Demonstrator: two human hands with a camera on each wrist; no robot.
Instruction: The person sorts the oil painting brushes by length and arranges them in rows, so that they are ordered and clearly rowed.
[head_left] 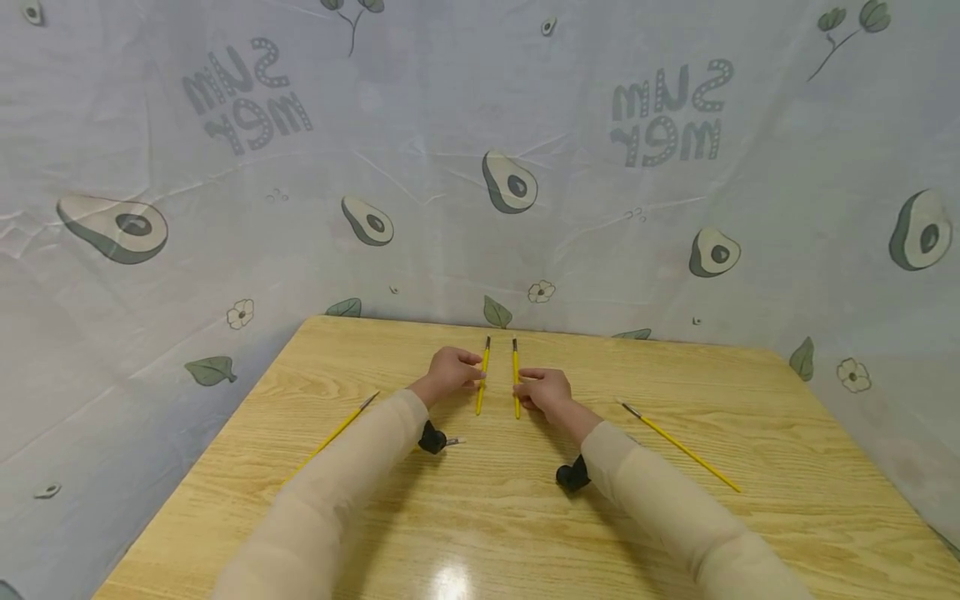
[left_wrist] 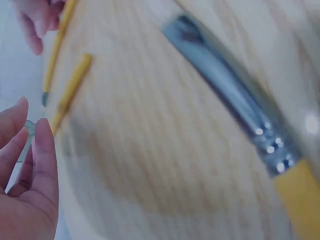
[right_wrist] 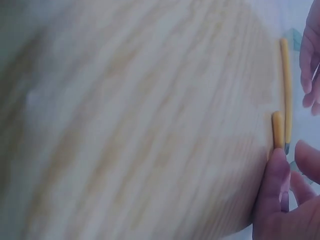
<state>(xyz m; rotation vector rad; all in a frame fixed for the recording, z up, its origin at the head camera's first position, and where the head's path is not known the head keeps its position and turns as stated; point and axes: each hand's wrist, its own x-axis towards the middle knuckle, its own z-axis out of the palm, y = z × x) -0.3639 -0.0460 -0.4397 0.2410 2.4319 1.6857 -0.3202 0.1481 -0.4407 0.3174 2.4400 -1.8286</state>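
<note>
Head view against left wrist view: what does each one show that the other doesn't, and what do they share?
Only the head view: the backdrop's mirrored lettering and avocado prints, both beige sleeves, and the black wrist devices.

Only the left wrist view: crimped rings on a large, close metal ferrule; such detail is too small to make out from the head.

Both: the left hand, the right hand, the two yellow-handled middle brushes beside them, and the wooden tabletop.

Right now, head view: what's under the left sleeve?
Beside the cuff: a black device and one brush, tip only. That brush's remainder, and anything else beneath the sleeve, is covered.
</note>
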